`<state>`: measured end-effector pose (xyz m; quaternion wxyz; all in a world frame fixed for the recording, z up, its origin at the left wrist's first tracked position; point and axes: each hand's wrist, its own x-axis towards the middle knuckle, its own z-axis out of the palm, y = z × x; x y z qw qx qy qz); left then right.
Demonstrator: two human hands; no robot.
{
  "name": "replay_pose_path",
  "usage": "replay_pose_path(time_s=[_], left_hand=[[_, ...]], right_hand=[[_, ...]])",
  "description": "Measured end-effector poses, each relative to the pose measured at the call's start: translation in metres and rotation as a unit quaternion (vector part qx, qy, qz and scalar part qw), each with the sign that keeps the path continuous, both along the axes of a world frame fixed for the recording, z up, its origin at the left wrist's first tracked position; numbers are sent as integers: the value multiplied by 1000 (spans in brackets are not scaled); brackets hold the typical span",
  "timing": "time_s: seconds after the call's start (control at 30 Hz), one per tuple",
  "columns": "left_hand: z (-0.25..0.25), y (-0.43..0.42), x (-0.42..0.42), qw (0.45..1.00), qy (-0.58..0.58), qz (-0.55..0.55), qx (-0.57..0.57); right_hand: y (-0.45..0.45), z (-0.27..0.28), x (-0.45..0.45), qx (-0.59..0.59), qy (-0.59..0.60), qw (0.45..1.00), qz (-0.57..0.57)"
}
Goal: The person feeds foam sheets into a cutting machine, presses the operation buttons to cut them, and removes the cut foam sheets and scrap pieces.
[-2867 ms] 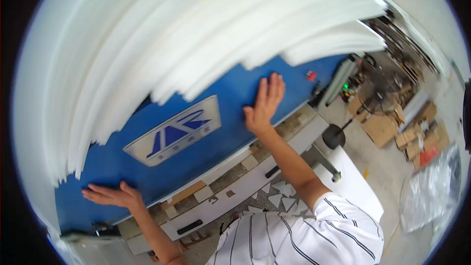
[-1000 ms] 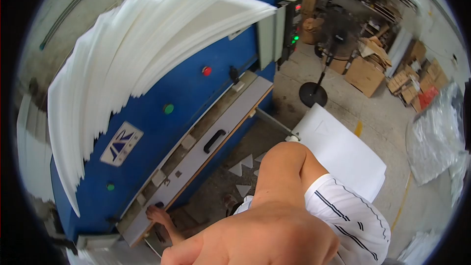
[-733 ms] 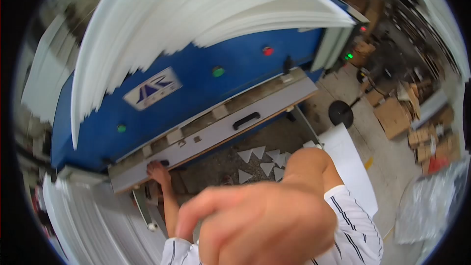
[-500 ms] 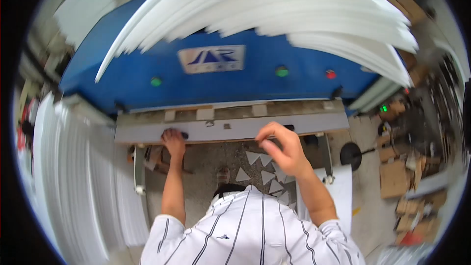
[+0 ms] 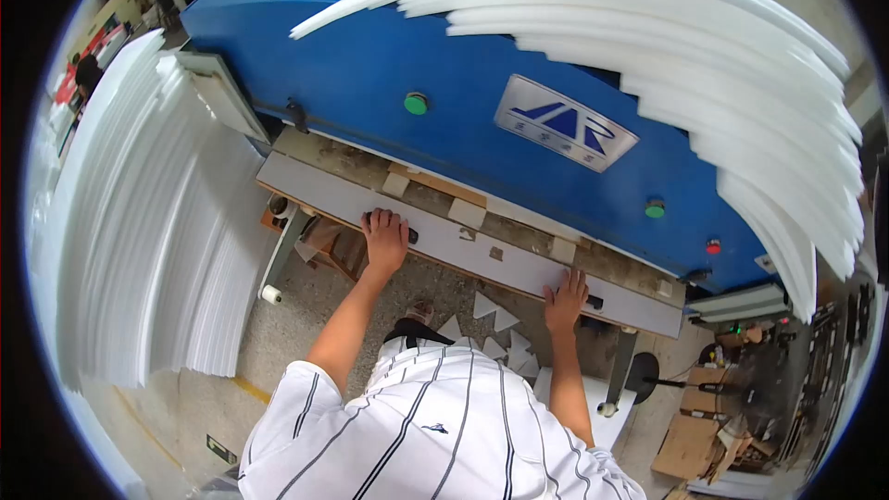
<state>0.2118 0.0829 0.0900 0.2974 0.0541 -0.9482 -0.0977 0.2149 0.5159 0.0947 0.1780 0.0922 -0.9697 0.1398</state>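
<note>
A long white board (image 5: 444, 236) runs along the front of a blue machine (image 5: 370, 56). My left hand (image 5: 385, 239) is closed over a black handle (image 5: 413, 235) on the board, with the handle's ends showing on both sides. Farther right, my right hand (image 5: 566, 302) rests with its fingers over a second black handle (image 5: 594, 302), whose right end sticks out beside them. Small pale blocks (image 5: 467, 213) sit along the strip behind the board, with a small brownish patch (image 5: 496, 254) on its surface.
White foam sheets (image 5: 157, 222) stand stacked at left; more sheets (image 5: 648, 28) overhang the machine top. Green buttons (image 5: 415, 104) and a red button (image 5: 712, 246) are on its front. Triangular white offcuts (image 5: 505, 318) lie on the floor. Cardboard (image 5: 687, 443) lies at lower right.
My right hand has come down from above the floor onto the right black handle. My left hand stays at its handle. The view has turned to the left and tilted.
</note>
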Motion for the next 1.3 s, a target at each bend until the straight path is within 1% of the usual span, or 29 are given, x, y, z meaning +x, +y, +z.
replay_pose_path(time_s=[0.07, 0.17, 0.27, 0.37, 0.4, 0.47, 0.5, 0.53, 0.6, 0.67, 0.7, 0.73, 0.8, 0.83, 0.9, 0.97, 1.03, 1.07, 1.1, 1.13, 1.17, 1.2, 1.23, 1.27, 1.3], left_hand=[[1, -2, -1, 1000, -8, -5, 17], [0, -3, 1, 999, -18, -4, 29], [-4, -5, -2, 997, -47, 4, 54], [-11, -10, -16, 994, -72, 36, 70], [-12, -12, -26, 993, -78, 48, 72], [-1, -15, -51, 993, -40, 56, 93], [4, -18, -67, 993, -21, 60, 103], [4, -21, -84, 990, -36, 69, 118], [0, -29, -120, 983, -67, 84, 147], [13, -36, -146, 971, -164, 86, 153], [15, -35, -155, 961, -215, 84, 154], [7, -34, -161, 961, -208, 84, 164], [-15, -40, -178, 962, -187, 86, 180], [-33, -48, -189, 959, -192, 72, 195], [-72, -66, -203, 952, -201, 48, 228], [-60, -72, -202, 961, -135, -43, 239], [-59, -74, -209, 953, -80, -100, 274], [-62, -74, -215, 944, -58, -110, 304], [-66, -71, -219, 899, -37, -112, 423], [-69, -69, -222, 838, -3, -110, 534], [-63, -58, -223, 701, 31, -97, 706], [-63, -52, -224, 528, 62, -79, 843], [-60, -51, -223, 486, 70, -115, 864], [-61, -55, -223, 442, 76, -151, 881], [-61, -58, -223, 395, 79, -185, 896]], right_hand=[[-3, -5, -4, 19, -3, 1000, -1], [-3, -15, -6, 0, -57, 998, -24], [-2, -26, -17, -28, -37, 998, -51], [4, -19, -49, -200, -8, 977, -76], [10, -23, -65, -180, 21, 978, -99], [28, -45, -106, -142, 79, 976, -147], [34, -48, -122, -189, 39, 972, -136], [40, -48, -138, -235, 0, 964, -125], [46, -56, -165, -249, -19, 962, -111], [58, -84, -187, -182, 20, 977, -111], [89, -127, -210, -39, 3, 996, -82], [115, -162, -224, 104, -18, 993, -50], [106, -140, -225, 158, -120, 976, -84], [101, -129, -229, 186, -150, 967, -92], [92, -116, -238, 198, -174, 959, -101], [87, -108, -248, 175, -169, 964, -111], [83, -101, -257, 131, -157, 972, -119], [81, -98, -259, 91, -146, 977, -123], [79, -95, -262, 46, -135, 981, -128], [78, -92, -262, -10, -122, 984, -133], [75, -90, -264, -82, -107, 982, -133], [73, -88, -265, -163, -91, 973, -133], [71, -85, -266, -260, -78, 954, -128], [67, -83, -266, -391, -72, 910, -114], [64, -81, -266, -519, -61, 847, -95]])
